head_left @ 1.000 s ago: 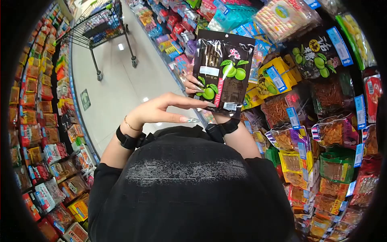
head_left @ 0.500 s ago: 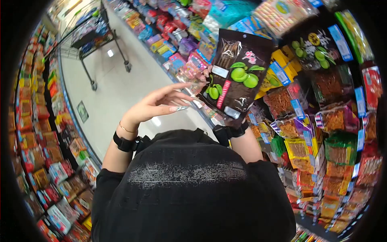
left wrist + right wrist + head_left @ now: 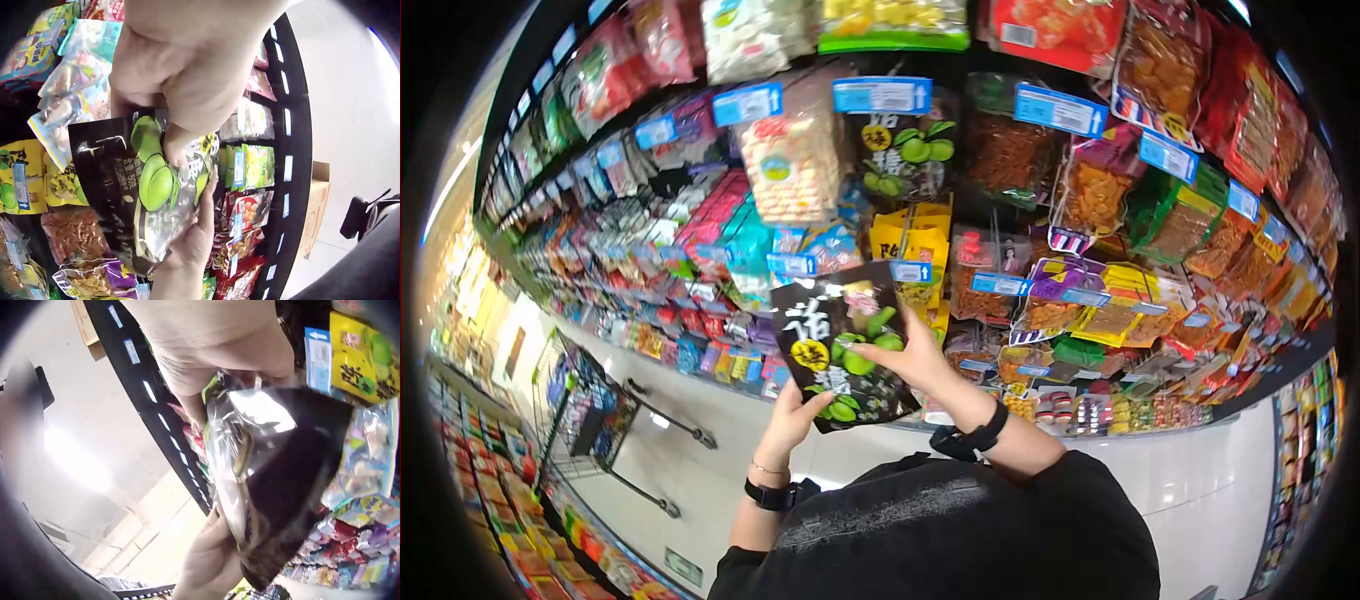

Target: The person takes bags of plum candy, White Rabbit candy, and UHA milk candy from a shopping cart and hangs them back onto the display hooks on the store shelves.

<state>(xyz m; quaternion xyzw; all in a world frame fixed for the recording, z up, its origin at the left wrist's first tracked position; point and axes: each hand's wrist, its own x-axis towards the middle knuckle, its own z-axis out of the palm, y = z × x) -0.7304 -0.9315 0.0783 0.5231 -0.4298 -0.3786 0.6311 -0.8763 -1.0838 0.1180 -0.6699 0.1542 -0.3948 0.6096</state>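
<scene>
Both hands hold a black snack pouch [image 3: 832, 335] printed with green plums, white characters and a yellow disc. In the head view it tilts in front of the shelf, this printed side up. My left hand [image 3: 793, 417] grips its lower left edge, thumb lying on the front. From the right side my right hand [image 3: 920, 355] holds it, with the thumb across the printed plums; the other fingers are behind the pouch. A clear window shows in the left wrist view on the pouch [image 3: 153, 187], and its dark, shiny surface fills the middle of the right wrist view.
Shelves of hanging snack bags with blue price tags [image 3: 881, 95] stand close ahead. A similar black plum pouch [image 3: 910, 150] hangs there, above yellow packets [image 3: 920, 235]. A shopping cart [image 3: 595, 425] stands on the tiled floor at left, and another shelf row [image 3: 475, 470] lies beyond.
The pouch has been turned over, from its pink-banner side to the side with large white characters. My left hand, free half a second ago, now grips it. The view has swung towards the shelf.
</scene>
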